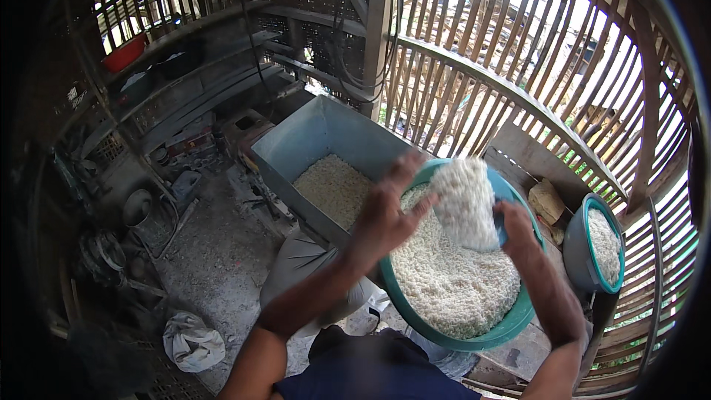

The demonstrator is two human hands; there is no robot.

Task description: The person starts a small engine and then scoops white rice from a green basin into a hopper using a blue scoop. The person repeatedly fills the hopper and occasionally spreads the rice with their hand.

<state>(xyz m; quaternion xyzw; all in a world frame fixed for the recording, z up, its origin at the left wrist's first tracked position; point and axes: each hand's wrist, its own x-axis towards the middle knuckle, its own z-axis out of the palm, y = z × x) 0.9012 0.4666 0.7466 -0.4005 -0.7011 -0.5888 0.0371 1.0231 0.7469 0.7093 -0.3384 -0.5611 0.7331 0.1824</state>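
My right hand (516, 227) grips the edge of a blue scoop or small bowl (503, 194), blurred by motion. A heap of white, grainy stuff (465, 204) fills it, tilted over a large round green basin (400, 302). More of the same white grains (455, 281) lie inside the basin, perhaps rice or something grated; I cannot tell which. My left hand (389, 211) is raised over the basin's left rim, fingers apart, fingertips close to the heap. Left of the basin is a grey metal hopper (292, 130), partly filled with pale grains (333, 187).
A grey tub with a teal rim (583, 252) holds more white grains at the right. A slatted bamboo wall (511, 74) curves behind. On the dusty floor at left lie a white sack (192, 342) and a metal pot (138, 207). A red basin (124, 53) sits on a shelf.
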